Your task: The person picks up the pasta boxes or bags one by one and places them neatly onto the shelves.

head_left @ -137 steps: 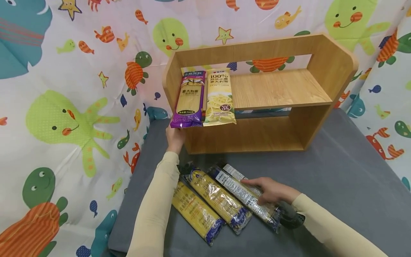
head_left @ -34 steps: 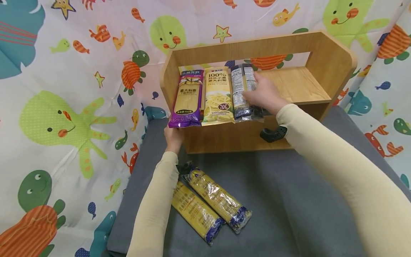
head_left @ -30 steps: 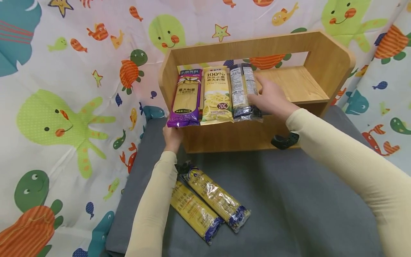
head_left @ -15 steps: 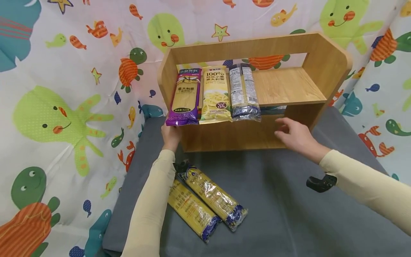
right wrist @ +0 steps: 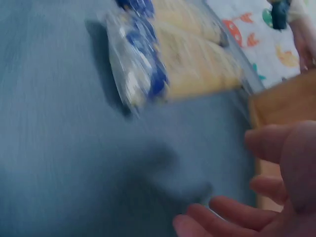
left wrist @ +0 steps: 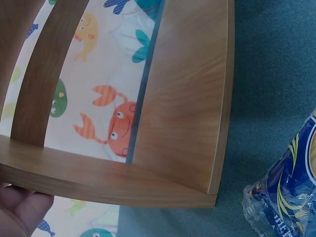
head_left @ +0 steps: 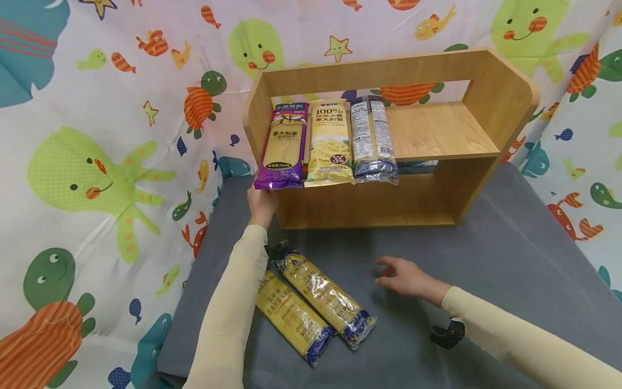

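Observation:
My left hand (head_left: 262, 206) holds the left side panel of the wooden shelf (head_left: 369, 208); in the left wrist view its fingers (left wrist: 29, 210) meet the panel's outer face. My right hand (head_left: 405, 278), holding nothing, is over the grey surface with fingers loosely bent, right of two yellow spaghetti packs with blue ends. The nearer one is the right spaghetti pack (head_left: 328, 297); beside it lies the left spaghetti pack (head_left: 291, 316). On the upper board, side by side, lean a purple pasta pack (head_left: 284, 143), a yellow pasta pack (head_left: 330, 143) and a dark-ended pasta pack (head_left: 373, 138).
The shelf's upper board (head_left: 439, 129) extends right of the packs, with a lower compartment beneath. Grey cloth (head_left: 505, 243) covers the surface under everything. A curtain (head_left: 121, 108) printed with sea animals hangs behind and at both sides.
The right hand carried the dark-ended pack from the grey surface to the upper board, let go, and came back down towards the spaghetti packs. The left hand stayed at the shelf's side.

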A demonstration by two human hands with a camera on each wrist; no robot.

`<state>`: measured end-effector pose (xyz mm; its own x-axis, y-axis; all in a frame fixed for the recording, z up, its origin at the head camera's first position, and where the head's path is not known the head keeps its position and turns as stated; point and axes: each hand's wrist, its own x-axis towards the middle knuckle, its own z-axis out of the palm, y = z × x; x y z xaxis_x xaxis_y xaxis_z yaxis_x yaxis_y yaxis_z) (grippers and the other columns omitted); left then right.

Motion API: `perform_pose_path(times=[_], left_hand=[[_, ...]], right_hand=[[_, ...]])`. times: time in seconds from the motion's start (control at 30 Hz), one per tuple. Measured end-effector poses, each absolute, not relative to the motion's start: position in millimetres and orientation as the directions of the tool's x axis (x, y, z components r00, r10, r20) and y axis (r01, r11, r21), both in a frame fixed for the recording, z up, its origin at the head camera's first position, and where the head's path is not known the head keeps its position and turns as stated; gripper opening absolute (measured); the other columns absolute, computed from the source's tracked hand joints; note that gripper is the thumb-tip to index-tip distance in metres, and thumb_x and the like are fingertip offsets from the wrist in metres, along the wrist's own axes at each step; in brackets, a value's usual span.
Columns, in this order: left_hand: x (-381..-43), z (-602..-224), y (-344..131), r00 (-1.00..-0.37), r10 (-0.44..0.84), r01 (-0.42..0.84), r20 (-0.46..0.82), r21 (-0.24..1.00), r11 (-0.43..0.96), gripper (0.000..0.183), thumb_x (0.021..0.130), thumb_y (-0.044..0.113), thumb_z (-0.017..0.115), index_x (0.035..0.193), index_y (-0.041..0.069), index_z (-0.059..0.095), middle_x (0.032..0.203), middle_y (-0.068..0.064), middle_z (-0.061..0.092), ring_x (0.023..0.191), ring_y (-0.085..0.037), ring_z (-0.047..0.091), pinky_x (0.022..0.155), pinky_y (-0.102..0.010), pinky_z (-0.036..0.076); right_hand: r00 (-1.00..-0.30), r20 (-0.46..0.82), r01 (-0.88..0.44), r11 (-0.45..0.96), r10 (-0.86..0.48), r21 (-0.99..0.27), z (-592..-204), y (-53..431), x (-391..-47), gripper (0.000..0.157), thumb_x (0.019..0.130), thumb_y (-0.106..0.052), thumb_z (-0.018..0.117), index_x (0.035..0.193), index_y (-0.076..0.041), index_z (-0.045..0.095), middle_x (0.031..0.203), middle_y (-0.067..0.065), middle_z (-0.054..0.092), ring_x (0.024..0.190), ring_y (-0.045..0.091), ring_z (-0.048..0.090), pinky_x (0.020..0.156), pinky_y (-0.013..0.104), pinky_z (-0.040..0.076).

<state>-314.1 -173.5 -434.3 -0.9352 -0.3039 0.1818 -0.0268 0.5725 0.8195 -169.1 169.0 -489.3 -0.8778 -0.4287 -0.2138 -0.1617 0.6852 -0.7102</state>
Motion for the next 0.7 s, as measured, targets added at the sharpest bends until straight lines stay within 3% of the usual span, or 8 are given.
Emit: perform_pose_path(times=[0.1,0.23,0.43,0.63,0.7], left_hand=[[-314,-435,-175,-0.935,-0.299,-0.022,0.19,0.811,0.585,0.038,0.107,0.029,0.047,0.141,0.012,0.053,0.106,-0.018,0.072,0.084,-0.031,0.064,0.06,-0.033,0.047],[-315,-436,-176,-0.931,-0.301,-0.013,0.205,0.806,0.592,0.038,0.107,0.027,0.047,0.141,0.011,0.052,0.107,-0.019,0.072,0.084,-0.031,0.063,0.061,-0.034,0.046],[-315,-438,-175,-0.925,-0.302,-0.003,0.231,0.79,0.613,0.037,0.107,0.024,0.047,0.141,0.011,0.052,0.107,-0.019,0.072,0.086,-0.032,0.064,0.061,-0.034,0.045],[-314,-435,-174,-0.926,-0.3,0.006,0.229,0.804,0.595,0.037,0.107,0.027,0.048,0.14,0.011,0.053,0.107,-0.019,0.072,0.085,-0.031,0.063,0.06,-0.033,0.046],[-314,-435,-175,-0.927,-0.297,0.007,0.229,0.802,0.598,0.037,0.106,0.026,0.049,0.139,0.01,0.053,0.107,-0.019,0.072,0.084,-0.031,0.063,0.061,-0.034,0.047]], right_hand=[[-0.841,-0.253,-0.131,0.634,-0.478,-0.762,-504,145,-163,0.059,0.091,-0.022,0.072,0.141,0.004,0.053,0.112,0.025,0.072,0.088,0.026,0.071,0.063,0.034,0.054],[-0.817,-0.262,-0.126,0.603,-0.513,-0.787,-513,114,-161,0.061,0.09,-0.023,0.073,0.144,0.0,0.053,0.116,0.021,0.071,0.1,0.03,0.069,0.075,0.041,0.056],[-0.833,-0.233,-0.165,0.628,-0.501,-0.761,-521,78,-160,0.064,0.086,-0.023,0.08,0.142,-0.005,0.056,0.119,0.015,0.07,0.106,0.031,0.066,0.083,0.045,0.055],[-0.827,-0.167,-0.264,0.632,-0.537,-0.728,-522,61,-162,0.07,0.08,-0.01,0.08,0.145,-0.004,0.054,0.13,0.017,0.066,0.113,0.033,0.063,0.092,0.046,0.052],[-0.813,-0.187,-0.258,0.63,-0.551,-0.732,-520,58,-164,0.075,0.08,-0.006,0.078,0.149,-0.007,0.05,0.131,0.017,0.065,0.112,0.031,0.061,0.088,0.046,0.05]])
